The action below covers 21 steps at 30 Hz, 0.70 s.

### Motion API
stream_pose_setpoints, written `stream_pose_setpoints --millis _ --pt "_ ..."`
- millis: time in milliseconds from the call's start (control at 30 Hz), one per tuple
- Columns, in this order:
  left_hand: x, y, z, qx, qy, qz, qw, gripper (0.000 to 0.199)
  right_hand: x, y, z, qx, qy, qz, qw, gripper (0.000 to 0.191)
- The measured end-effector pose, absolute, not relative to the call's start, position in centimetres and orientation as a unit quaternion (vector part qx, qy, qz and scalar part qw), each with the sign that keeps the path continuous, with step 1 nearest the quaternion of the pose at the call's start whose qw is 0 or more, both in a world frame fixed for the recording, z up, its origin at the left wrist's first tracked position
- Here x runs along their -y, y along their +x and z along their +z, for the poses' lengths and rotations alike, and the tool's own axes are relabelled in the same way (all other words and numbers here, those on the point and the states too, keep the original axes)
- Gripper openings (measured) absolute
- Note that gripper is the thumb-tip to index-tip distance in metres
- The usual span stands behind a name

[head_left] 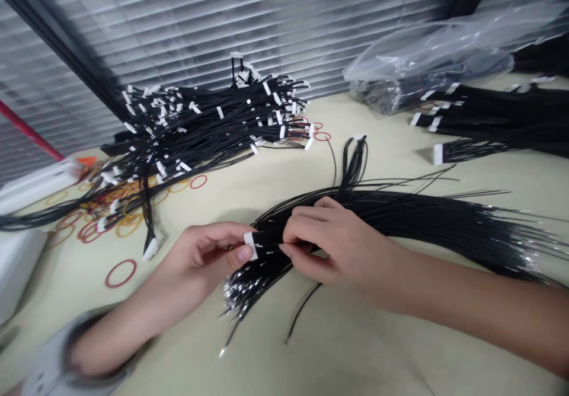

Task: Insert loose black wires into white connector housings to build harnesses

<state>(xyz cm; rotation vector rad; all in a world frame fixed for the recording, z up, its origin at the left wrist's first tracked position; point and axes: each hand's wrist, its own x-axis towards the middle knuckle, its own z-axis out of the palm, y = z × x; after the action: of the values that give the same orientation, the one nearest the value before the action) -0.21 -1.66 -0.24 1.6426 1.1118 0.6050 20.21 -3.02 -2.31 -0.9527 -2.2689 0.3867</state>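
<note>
My left hand pinches a small white connector between thumb and fingers. The connector sits at the end of a thick bunch of thin black wires. My right hand grips that bunch just beside the connector, with its fingers wrapped over the wires. Strands fan out to the right and toward the lower left, ending in bare silver tips. A thin loop of wire stands up behind my right hand. The two hands almost touch.
A tangled pile of black wires with white connectors lies behind my hands. Red and orange rubber bands are scattered on the pale table. More wire bundles and a clear plastic bag lie at the right, before window blinds.
</note>
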Motion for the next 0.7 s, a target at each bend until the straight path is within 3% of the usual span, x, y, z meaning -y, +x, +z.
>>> stream_pose_setpoints --millis 700 --pt "1.76 -0.33 0.05 -0.477 0.699 0.208 0.490 0.016 3.29 20.22 -2.36 0.858 -0.365 0.165 0.321 0.011"
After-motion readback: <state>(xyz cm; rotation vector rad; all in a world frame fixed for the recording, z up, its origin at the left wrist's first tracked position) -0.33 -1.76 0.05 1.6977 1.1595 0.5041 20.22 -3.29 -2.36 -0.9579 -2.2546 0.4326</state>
